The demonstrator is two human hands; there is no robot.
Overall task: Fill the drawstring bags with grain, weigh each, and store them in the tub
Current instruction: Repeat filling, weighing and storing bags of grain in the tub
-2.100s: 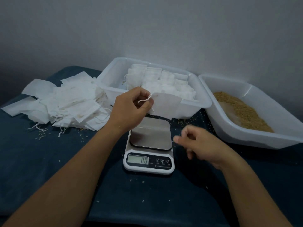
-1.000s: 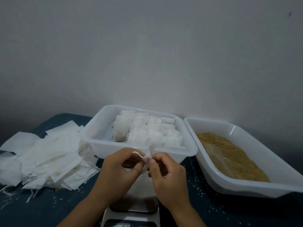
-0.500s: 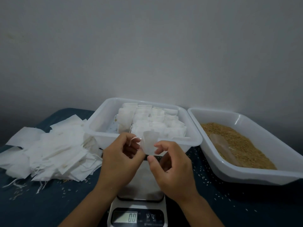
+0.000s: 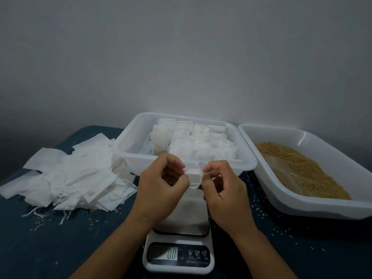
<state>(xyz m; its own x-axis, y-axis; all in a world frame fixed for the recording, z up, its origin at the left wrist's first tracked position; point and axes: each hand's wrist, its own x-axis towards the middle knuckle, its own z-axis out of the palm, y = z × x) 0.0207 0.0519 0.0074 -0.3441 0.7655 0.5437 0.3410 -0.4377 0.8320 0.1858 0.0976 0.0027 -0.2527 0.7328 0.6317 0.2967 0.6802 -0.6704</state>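
An empty white drawstring bag (image 4: 194, 176) hangs above the scale (image 4: 179, 252), held at its top edge between both hands. My left hand (image 4: 161, 188) pinches its left corner and my right hand (image 4: 223, 190) pinches its right corner, the string looping between them. The scale's display reads 0.0 and its steel plate carries nothing. Behind stands the white storage tub (image 4: 247, 166) with several filled bags (image 4: 193, 141) in rows. At the right a white tub (image 4: 322, 206) holds brown grain (image 4: 302, 170).
A heap of empty white bags (image 4: 76, 174) lies at the left on the dark blue cloth (image 4: 60, 248). Loose grains are scattered around the scale and tubs. A plain grey wall rises right behind the tubs.
My right hand came up from beside the scale to join the left on the bag. Both hands now hold its top edge stretched out. The camera view tilted up and then back down.
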